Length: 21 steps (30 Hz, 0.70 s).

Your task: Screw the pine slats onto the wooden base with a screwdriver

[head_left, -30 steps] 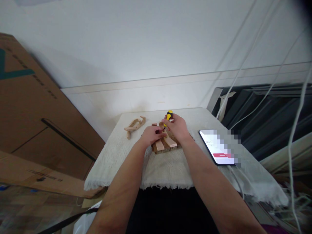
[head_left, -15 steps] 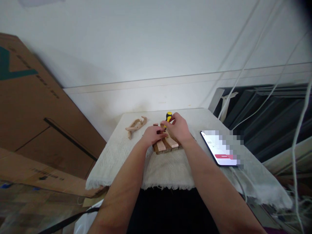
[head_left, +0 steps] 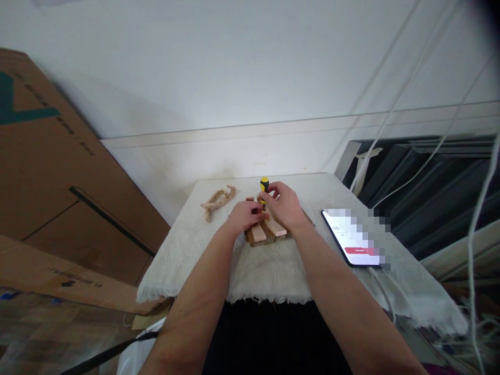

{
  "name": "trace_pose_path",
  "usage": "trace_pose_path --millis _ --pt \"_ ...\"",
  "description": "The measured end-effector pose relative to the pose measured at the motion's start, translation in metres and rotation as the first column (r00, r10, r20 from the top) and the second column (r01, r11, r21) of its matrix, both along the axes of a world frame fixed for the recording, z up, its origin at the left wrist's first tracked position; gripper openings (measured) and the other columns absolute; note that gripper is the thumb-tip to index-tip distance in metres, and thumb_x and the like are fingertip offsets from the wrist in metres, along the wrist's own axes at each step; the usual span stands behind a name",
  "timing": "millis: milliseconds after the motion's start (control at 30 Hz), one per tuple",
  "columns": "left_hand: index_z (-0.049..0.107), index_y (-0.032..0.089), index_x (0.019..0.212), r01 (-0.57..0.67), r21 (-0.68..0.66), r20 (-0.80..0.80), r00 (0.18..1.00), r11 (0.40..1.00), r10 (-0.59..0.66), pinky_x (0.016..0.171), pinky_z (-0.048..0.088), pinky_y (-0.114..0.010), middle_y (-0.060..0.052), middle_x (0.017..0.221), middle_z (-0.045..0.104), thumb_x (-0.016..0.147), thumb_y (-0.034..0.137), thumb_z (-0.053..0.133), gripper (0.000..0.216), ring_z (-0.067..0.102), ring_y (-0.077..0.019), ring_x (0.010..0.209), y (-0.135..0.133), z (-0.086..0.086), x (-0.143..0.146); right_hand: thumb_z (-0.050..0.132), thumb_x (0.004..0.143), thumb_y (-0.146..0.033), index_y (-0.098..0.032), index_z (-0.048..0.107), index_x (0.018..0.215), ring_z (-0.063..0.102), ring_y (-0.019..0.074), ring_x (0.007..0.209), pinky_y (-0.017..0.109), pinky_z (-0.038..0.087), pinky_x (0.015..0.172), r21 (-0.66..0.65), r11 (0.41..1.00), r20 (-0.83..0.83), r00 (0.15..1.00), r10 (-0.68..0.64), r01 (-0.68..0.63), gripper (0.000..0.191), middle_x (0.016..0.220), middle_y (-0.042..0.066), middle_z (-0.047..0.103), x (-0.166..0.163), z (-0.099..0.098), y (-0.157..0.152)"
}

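Observation:
My right hand (head_left: 287,202) is closed around a stubby yellow-and-black screwdriver (head_left: 264,184), which stands nearly upright with its tip pointing down. Beneath it lie pale wooden slats (head_left: 275,228) on a darker brown wooden board (head_left: 270,241). My left hand (head_left: 242,214) rests over the left slat, its fingers pinched close to the screwdriver's tip. Whatever those fingers hold is too small to make out. To the left, apart from both hands, lies a curved light-wood piece (head_left: 213,203).
A white fringed cloth (head_left: 187,260) covers the small table. A lit phone (head_left: 347,237) with a cable lies on the right. Large cardboard (head_left: 47,172) leans at the left, white cables (head_left: 398,99) hang at the right, and a wall (head_left: 219,78) rises behind.
The screwdriver has swung from leaning right to nearly upright, its handle shifting slightly left along with my right fingers. My left hand stays about where it was.

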<state>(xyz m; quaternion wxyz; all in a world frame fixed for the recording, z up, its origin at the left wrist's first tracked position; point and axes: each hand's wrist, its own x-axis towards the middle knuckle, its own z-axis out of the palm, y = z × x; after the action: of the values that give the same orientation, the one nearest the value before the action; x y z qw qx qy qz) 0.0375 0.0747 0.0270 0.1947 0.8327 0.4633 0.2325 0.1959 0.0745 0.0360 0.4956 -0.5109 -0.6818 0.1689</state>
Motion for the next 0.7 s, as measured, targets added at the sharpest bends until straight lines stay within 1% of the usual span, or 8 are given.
trace_pose_path --millis 67,133,200,300,400,567,633,700 --pt "0.069 0.015 0.074 0.006 -0.002 0.003 1.000 1.000 -0.006 0.058 0.028 -0.025 0.000 0.065 0.057 0.082 0.045 0.060 0.032 0.047 -0.0127 0.063 -0.0001 0.0003 0.0000 0.064 0.077 -0.043 -0.020 0.059 0.085 0.054 0.0174 0.070 0.033 0.042 0.069 -0.020 0.999 -0.016 0.999 -0.037 0.037 0.025 0.082 0.003 0.063 -0.0012 -0.0023 0.0016" --pt "0.069 0.015 0.075 0.002 -0.006 0.002 1.000 1.000 -0.002 0.058 0.028 -0.025 0.000 0.065 0.057 0.082 0.045 0.061 0.032 0.047 -0.0128 0.063 -0.0004 0.0008 0.0002 0.064 0.077 -0.044 -0.020 0.056 0.085 0.053 0.0172 0.069 0.033 0.042 0.067 -0.035 0.998 -0.030 0.998 -0.057 0.056 0.026 0.078 0.002 0.060 -0.0017 -0.0044 0.0029" --pt "0.070 0.015 0.075 -0.004 -0.012 -0.001 1.000 1.000 0.004 0.058 0.028 -0.025 0.000 0.064 0.058 0.081 0.045 0.061 0.032 0.047 -0.0130 0.064 -0.0007 0.0014 0.0003 0.062 0.078 -0.043 -0.020 0.055 0.088 0.054 0.0169 0.070 0.033 0.043 0.068 -0.036 0.999 -0.066 0.997 -0.033 0.031 0.026 0.081 0.002 0.061 -0.0017 -0.0054 0.0036" --pt "0.070 0.015 0.075 0.000 -0.007 -0.004 1.000 1.000 0.000 0.058 0.028 -0.024 0.000 0.066 0.059 0.081 0.044 0.062 0.031 0.047 -0.0129 0.064 -0.0011 0.0020 0.0004 0.059 0.080 -0.039 -0.019 0.058 0.094 0.057 0.0164 0.074 0.032 0.046 0.071 -0.020 0.998 -0.112 0.992 0.055 -0.058 0.024 0.092 0.004 0.065 -0.0010 -0.0041 0.0029" --pt "0.070 0.014 0.073 0.002 0.000 -0.007 1.000 1.000 -0.002 0.058 0.028 -0.025 0.000 0.065 0.058 0.081 0.044 0.062 0.031 0.048 -0.0127 0.064 -0.0015 0.0024 0.0005 0.053 0.084 -0.034 -0.018 0.063 0.098 0.059 0.0163 0.076 0.033 0.047 0.074 -0.004 0.993 -0.096 0.988 0.121 -0.122 0.023 0.096 0.005 0.068 -0.0009 -0.0016 0.0015" --pt "0.070 0.014 0.076 -0.015 -0.009 0.003 1.000 1.000 0.015 0.059 0.030 -0.024 -0.001 0.067 0.060 0.081 0.044 0.063 0.031 0.049 -0.0131 0.065 -0.0019 0.0029 0.0009 0.052 0.083 -0.030 -0.018 0.066 0.103 0.059 0.0166 0.078 0.034 0.047 0.075 0.010 0.991 -0.038 0.990 0.137 -0.137 0.027 0.104 0.008 0.068 -0.0020 -0.0007 0.0006" --pt "0.070 0.014 0.076 -0.017 -0.008 0.005 1.000 1.000 0.017 0.059 0.030 -0.024 -0.001 0.068 0.060 0.081 0.044 0.062 0.031 0.049 -0.0130 0.065 -0.0016 0.0027 0.0009 0.054 0.083 -0.030 -0.018 0.065 0.102 0.059 0.0168 0.079 0.034 0.047 0.074 -0.010 0.990 -0.047 0.989 0.141 -0.141 0.025 0.101 0.007 0.069 -0.0019 -0.0017 0.0013" --pt "0.069 0.014 0.074 -0.013 -0.003 -0.001 1.000 1.000 0.013 0.059 0.030 -0.024 0.000 0.066 0.058 0.081 0.044 0.062 0.031 0.048 -0.0127 0.064 -0.0013 0.0024 0.0008 0.058 0.080 -0.032 -0.019 0.064 0.096 0.059 0.0164 0.076 0.033 0.046 0.072 -0.030 0.992 -0.075 0.990 0.124 -0.126 0.021 0.093 0.005 0.068 -0.0015 -0.0033 0.0024"
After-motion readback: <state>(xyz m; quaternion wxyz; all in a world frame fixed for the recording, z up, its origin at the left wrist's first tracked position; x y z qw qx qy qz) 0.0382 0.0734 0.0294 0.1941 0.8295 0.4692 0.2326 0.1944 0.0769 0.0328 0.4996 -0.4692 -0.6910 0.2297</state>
